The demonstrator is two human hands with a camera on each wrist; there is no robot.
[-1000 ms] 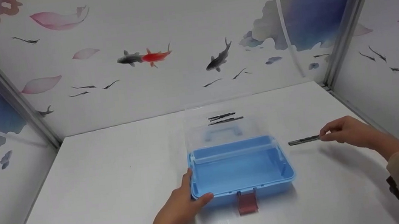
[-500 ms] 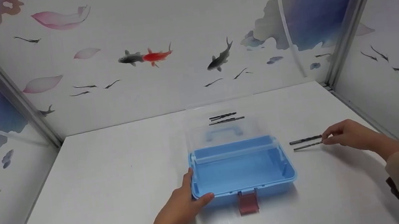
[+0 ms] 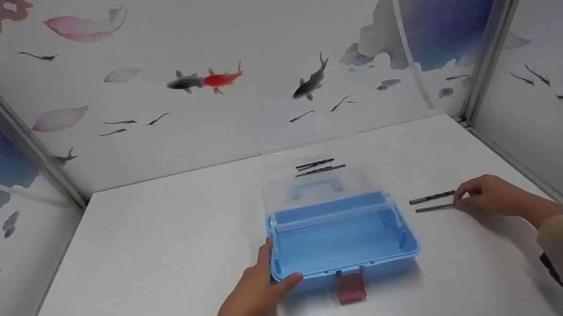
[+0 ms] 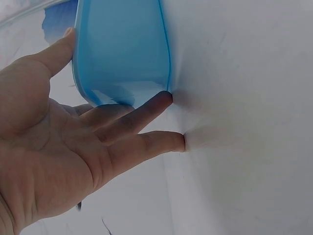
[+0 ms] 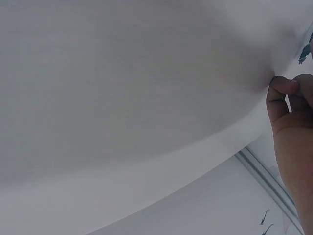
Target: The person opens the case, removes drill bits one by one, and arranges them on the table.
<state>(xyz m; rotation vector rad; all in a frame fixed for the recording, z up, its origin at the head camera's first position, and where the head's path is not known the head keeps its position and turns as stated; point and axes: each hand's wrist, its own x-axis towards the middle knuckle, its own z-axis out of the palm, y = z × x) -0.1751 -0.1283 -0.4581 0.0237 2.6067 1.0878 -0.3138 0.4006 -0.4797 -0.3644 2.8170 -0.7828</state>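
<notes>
A blue plastic toolbox [image 3: 334,240] stands uncovered, its clear lid [image 3: 275,191] folded back behind it. My left hand [image 3: 255,295] rests against its front left corner, thumb on the rim. In the left wrist view the fingers of the left hand [image 4: 63,142] extend nearly straight along the wall and down to the table. Right of the box lie two drill bits: a dark one [image 3: 429,198] and, nearer me, a thinner greyish one [image 3: 433,208]. My right hand [image 3: 490,197] pinches the right end of the thinner bit, fingertips low over the table.
Several more drill bits [image 3: 320,166] appear behind the box, seen through the clear lid. A red latch [image 3: 351,286] hangs at the box front. The white table [image 3: 139,266] is walled by printed panels [image 3: 254,22] at the back and sides.
The two bits at the right were together in my right hand; now they lie apart. The hand has shifted slightly toward me with the thinner one. Left hand and box stay put.
</notes>
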